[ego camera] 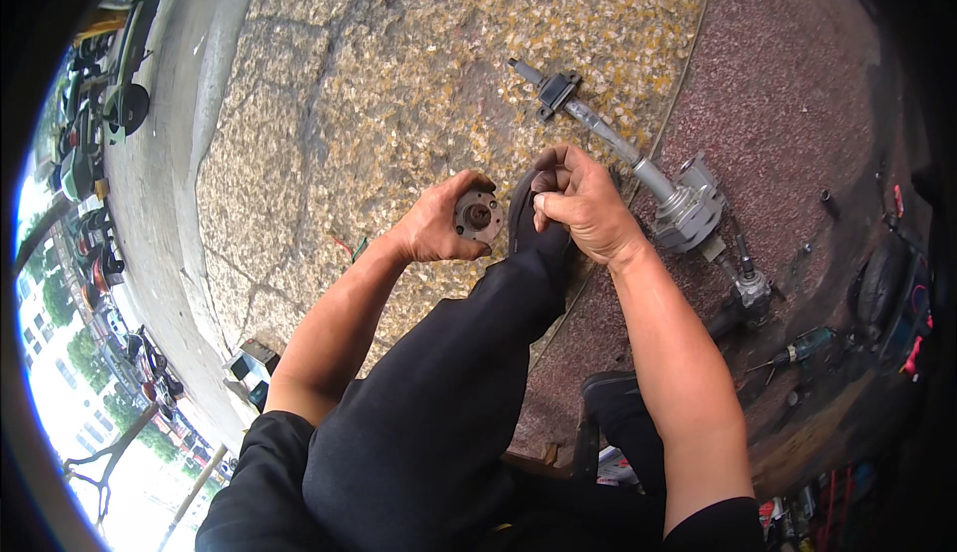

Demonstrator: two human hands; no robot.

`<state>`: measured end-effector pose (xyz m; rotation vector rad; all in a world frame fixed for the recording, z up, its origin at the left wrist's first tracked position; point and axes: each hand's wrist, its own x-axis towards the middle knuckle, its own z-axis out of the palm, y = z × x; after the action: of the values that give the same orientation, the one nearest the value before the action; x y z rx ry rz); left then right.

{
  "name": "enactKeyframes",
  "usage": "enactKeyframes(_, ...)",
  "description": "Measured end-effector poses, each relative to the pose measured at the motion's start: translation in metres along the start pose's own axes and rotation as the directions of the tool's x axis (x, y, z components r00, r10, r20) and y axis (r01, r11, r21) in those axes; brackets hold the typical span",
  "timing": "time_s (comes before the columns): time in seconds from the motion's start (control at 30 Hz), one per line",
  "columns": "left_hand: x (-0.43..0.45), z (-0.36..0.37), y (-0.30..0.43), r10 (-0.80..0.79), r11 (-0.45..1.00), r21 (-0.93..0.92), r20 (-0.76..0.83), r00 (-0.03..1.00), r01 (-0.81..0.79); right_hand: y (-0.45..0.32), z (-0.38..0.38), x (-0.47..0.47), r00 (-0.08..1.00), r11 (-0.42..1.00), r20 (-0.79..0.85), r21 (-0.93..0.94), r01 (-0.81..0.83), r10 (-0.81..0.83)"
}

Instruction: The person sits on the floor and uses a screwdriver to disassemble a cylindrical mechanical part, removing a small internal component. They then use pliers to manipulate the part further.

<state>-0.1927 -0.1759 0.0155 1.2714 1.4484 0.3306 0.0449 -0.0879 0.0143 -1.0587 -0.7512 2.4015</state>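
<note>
My left hand (441, 217) grips a round metal flange (487, 232) by its edges, with thumb and fingers on opposite sides. Small holes ring the flange, and a brown, rusty-looking hub stands at its centre. My right hand (582, 204) is curled in front of my dark shoe (523, 212), thumb close to the bent fingers; whether something small is pinched there cannot be made out. Beyond the right hand, a long metal steering column or shaft assembly (598, 127) lies on the ground, with a dark bracket (559, 93) near its upper end and a cast metal housing (686, 215) lower down.
A power drill (804, 348) and a metal socket (825, 196) lie on the reddish ground at right. Cables and dark parts (886, 290) are at the far right. An open box (254, 365) stands near my left elbow. Parked scooters (127, 107) line the far left.
</note>
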Motion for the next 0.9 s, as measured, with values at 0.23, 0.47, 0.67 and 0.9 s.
enactKeyframes(0.23, 0.004, 0.003, -0.001, 0.012, 0.999, 0.052, -0.014, 1.0, -0.011, -0.021, -0.036, -0.02, 0.989, 0.995, -0.124, 0.044, 0.09, -0.084)
enactKeyframes(0.47, 0.006, 0.004, -0.001, 0.018, 0.999, 0.032, 0.002, 1.0, -0.018, -0.057, -0.128, -0.086, 0.885, 0.952, -0.356, -0.052, 0.3, -0.299)
enactKeyframes(0.67, -0.002, 0.003, 0.0, -0.008, 0.999, 0.039, -0.01, 1.0, 0.008, -0.058, -0.166, -0.107, 0.845, 0.957, -0.466, -0.014, 0.29, -0.263)
enactKeyframes(0.9, -0.001, 0.005, 0.0, -0.009, 0.997, 0.081, -0.023, 1.0, 0.011, -0.054, -0.195, -0.124, 0.803, 0.938, -0.512, -0.017, 0.347, -0.306)
